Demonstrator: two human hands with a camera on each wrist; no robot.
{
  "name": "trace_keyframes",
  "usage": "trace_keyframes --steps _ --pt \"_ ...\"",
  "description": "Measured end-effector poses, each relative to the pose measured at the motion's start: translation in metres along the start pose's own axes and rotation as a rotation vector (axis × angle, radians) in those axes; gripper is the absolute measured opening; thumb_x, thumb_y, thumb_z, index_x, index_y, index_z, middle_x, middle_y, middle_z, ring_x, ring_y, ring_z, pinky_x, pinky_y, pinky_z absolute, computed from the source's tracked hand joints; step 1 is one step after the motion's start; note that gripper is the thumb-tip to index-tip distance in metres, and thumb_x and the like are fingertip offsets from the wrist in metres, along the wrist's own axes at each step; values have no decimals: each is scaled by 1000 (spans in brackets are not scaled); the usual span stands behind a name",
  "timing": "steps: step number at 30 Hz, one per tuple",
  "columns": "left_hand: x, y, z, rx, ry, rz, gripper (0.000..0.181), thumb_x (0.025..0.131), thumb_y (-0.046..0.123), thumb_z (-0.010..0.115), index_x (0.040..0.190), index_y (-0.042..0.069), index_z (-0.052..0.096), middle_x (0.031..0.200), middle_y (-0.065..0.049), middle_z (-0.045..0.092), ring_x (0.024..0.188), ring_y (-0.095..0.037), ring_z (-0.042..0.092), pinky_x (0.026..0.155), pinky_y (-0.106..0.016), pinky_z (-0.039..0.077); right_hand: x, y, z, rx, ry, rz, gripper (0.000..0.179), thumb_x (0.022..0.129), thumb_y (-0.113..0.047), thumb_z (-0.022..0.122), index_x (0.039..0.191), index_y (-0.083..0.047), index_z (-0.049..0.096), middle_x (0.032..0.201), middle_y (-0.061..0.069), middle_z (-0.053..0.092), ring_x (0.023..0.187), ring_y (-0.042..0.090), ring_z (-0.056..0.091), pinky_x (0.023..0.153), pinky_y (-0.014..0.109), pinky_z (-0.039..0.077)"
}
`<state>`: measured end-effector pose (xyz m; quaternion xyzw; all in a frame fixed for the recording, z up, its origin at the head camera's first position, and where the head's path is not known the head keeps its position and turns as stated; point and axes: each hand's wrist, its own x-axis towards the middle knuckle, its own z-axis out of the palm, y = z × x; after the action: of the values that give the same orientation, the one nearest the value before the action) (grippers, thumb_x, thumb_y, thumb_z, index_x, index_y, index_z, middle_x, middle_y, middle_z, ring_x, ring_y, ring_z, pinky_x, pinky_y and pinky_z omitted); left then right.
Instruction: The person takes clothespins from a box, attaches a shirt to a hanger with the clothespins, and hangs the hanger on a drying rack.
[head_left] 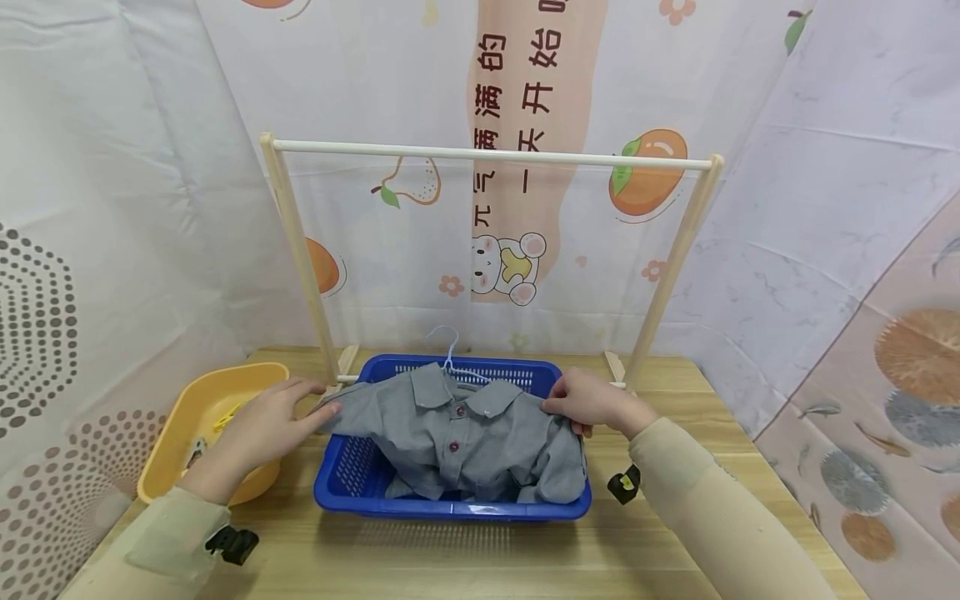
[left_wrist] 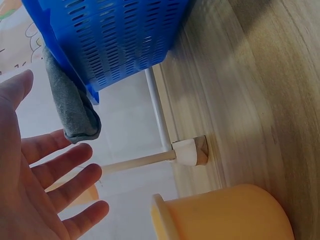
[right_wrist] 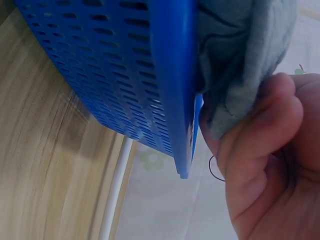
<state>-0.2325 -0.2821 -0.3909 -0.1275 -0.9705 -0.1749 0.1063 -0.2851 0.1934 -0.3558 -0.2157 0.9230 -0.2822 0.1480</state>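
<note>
A grey collared shirt (head_left: 480, 433) with dark red buttons lies across the blue basket (head_left: 450, 507), its sleeves over the side rims. From its neck sticks up a white hanger (head_left: 448, 350); the hanger's lower part is mostly hidden by the cloth. My left hand (head_left: 281, 423) is at the left sleeve, fingers spread and the thumb apart from them; in the left wrist view a fingertip meets the sleeve end (left_wrist: 77, 112). At the shirt's right shoulder, my right hand (head_left: 592, 400) pinches the cloth with curled fingers (right_wrist: 265, 135).
Behind the basket stands a wooden rack with a white top bar (head_left: 487, 155). A yellow bin (head_left: 168, 417) holding small items, one of them yellow, is at the left of the wooden table (head_left: 420, 567). Printed curtains (head_left: 375, 258) hang around the table.
</note>
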Motion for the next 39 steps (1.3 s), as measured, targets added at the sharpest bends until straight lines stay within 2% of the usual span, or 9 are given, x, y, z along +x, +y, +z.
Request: trace_keyframes --steps 6,10,15,18,32,39 --pt "0 -3 2 -9 -5 1 70 99 64 53 131 3 67 135 -24 61 128 -51 50 99 -68 41 -2 2 1 24 -17 6 37 103 -30 63 71 -10 64 51 0 56 40 11 51 41 28 47" --pt "1 -4 3 -14 -4 2 70 99 63 54 132 3 66 133 -22 62 124 -49 54 97 -67 43 -2 2 1 24 8 -14 38 102 -34 64 71 -11 63 51 0 55 40 12 51 42 32 48" --pt "2 -3 2 -21 -7 20 67 99 62 55 132 4 66 124 -18 67 111 -41 63 89 -61 50 -3 2 0 6 34 -50 38 103 -35 62 71 -13 62 52 0 55 40 13 53 44 36 49" --pt "3 -2 2 -25 -14 30 67 99 61 55 134 4 65 119 -16 69 104 -37 66 83 -58 53 -5 1 -1 3 42 -71 38 103 -37 61 73 -14 62 53 0 56 41 15 54 44 35 49" --pt "2 1 -2 -56 -41 -17 71 98 63 56 136 3 63 106 -9 72 94 -28 68 73 -50 56 -11 2 -4 16 72 -126 40 104 -38 61 72 -14 61 51 -1 55 41 16 55 44 31 44" --pt "0 1 -7 -61 -46 -27 72 98 63 55 136 2 63 106 -10 73 95 -30 69 77 -54 56 -15 0 -8 15 110 -186 36 105 -34 60 73 -16 62 51 -2 55 42 16 56 44 32 47"
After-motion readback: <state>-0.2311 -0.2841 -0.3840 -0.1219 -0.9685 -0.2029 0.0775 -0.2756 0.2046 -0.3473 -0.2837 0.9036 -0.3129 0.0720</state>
